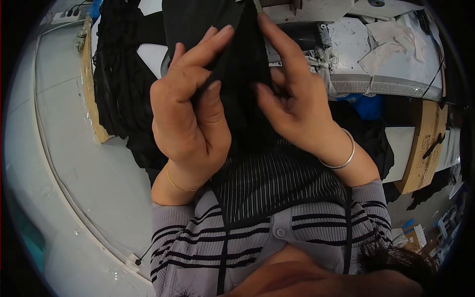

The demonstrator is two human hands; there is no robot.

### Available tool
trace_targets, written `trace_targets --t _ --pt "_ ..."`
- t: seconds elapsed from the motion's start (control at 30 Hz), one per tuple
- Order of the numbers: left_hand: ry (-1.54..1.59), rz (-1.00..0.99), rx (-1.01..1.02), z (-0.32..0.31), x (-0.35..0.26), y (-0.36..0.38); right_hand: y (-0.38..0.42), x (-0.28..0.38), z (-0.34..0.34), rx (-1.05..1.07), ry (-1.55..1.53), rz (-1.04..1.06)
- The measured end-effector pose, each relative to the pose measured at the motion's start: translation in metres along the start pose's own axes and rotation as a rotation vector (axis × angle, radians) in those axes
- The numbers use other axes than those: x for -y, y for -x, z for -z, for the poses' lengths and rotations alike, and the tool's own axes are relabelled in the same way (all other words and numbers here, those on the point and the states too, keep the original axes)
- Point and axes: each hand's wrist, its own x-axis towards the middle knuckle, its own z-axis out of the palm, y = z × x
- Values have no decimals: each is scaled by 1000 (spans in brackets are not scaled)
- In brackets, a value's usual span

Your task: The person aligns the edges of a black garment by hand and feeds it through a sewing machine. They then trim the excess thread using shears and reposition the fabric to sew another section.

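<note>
Black cloth point(242, 64) is raised in front of my chest, with a smoother dark grey-black panel point(198, 20) at its upper left. My left hand point(190, 109) has the cloth between its thumb and its bent fingers, whose tips lie over the panel. On the other edge, my right hand point(299, 99) grips the same cloth, its index finger stretched up along the side and its thumb against the front. Folds hide some of the right fingers. The cloth's lower part merges with the dark striped apron point(277, 183), so its bottom edge is hard to make out.
More black fabric point(116, 74) is heaped at the left beside a cardboard edge point(91, 94). At upper right, a white machine bed point(346, 54) carries a ruler strip point(386, 85), lint and a paper scrap point(393, 42). A cardboard box point(420, 148) stands at right.
</note>
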Motion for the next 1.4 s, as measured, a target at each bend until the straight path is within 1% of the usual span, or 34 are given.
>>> trace_targets --t 0.07,0.1,0.17,0.23,0.3,0.37,0.4,0.47,0.5,0.57,0.6,0.67,0.7,0.77,0.8,0.87,0.9,0.93,0.97,1.0,1.03,1.07,1.1,1.13,1.17,1.2,1.23,1.27,1.3,1.33,1.37,1.4 --pt "-26 11 -19 0 1 -2 -13 9 5 166 195 -58" --pt "-34 -25 -42 -2 2 -4 -16 7 4 163 194 -57" --pt "-40 -63 -62 -4 -1 -5 -19 1 0 111 378 179" --pt "-102 -60 64 -7 -8 -8 -12 -3 -4 75 370 185" --pt "-71 -57 53 -17 -2 0 -5 -5 -8 35 367 194" --pt "17 -46 -54 -26 8 4 5 -2 -12 -58 102 16" --pt "18 -38 -52 -28 8 2 4 -3 -13 -54 100 10" --pt "-49 -16 -67 -28 6 -3 -1 -4 -13 -52 2 -97" --pt "-52 -24 -72 -24 10 -6 -2 -4 -13 -55 3 -88" --pt "-279 -93 -54 -12 20 -9 0 -6 -16 -96 -192 -148" --pt "-280 -91 -53 -11 22 -8 1 -10 -17 -95 -192 -149" --pt "-148 -48 32 -11 28 -7 2 -21 -17 -34 -247 -173" --pt "-150 -46 33 -12 39 -8 2 -27 -19 -32 -249 -175" --pt "549 203 -107 -10 65 -12 4 -34 -21 59 -408 -39" --pt "550 204 -105 -6 67 -13 4 -31 -16 57 -408 -40" --pt "574 232 -35 5 67 -25 1 -20 -2 354 -852 -265" --pt "585 246 0 7 66 -29 2 -18 -4 351 -851 -262" --pt "586 244 3 7 61 -27 1 -17 -7 269 -783 -260" --pt "502 288 -41 8 50 -22 1 -16 -10 188 -716 -258" --pt "416 333 -83 9 41 -17 -1 -18 -12 186 -719 -260" --pt "414 337 -78 11 37 -11 -4 -21 -13 115 -646 -241" --pt "358 399 -116 14 33 -5 -5 -22 -14 44 -573 -223" --pt "301 459 -157 16 29 1 -5 -21 -14 44 -576 -225" --pt "298 458 -158 17 25 7 -7 -19 -13 14 -472 -199" --pt "302 566 -138 19 22 13 -9 -17 -13 -16 -368 -172" --pt "306 675 -116 20 20 20 -7 -16 -14 -16 -370 -170" --pt "366 772 -104 19 20 27 -2 -13 -16 -59 -370 -138" --pt "366 772 -106 17 21 28 0 -13 -16 -102 -368 -107" --pt "441 795 -236 15 21 28 0 -13 -14 -104 -368 -109" --pt "517 816 -367 14 22 28 0 -12 -10 -86 -228 -11" --pt "482 740 -391 22 24 27 0 -11 -7 -64 -87 83" --pt "481 746 -392 23 18 21 -1 -10 -8 -59 -89 78"
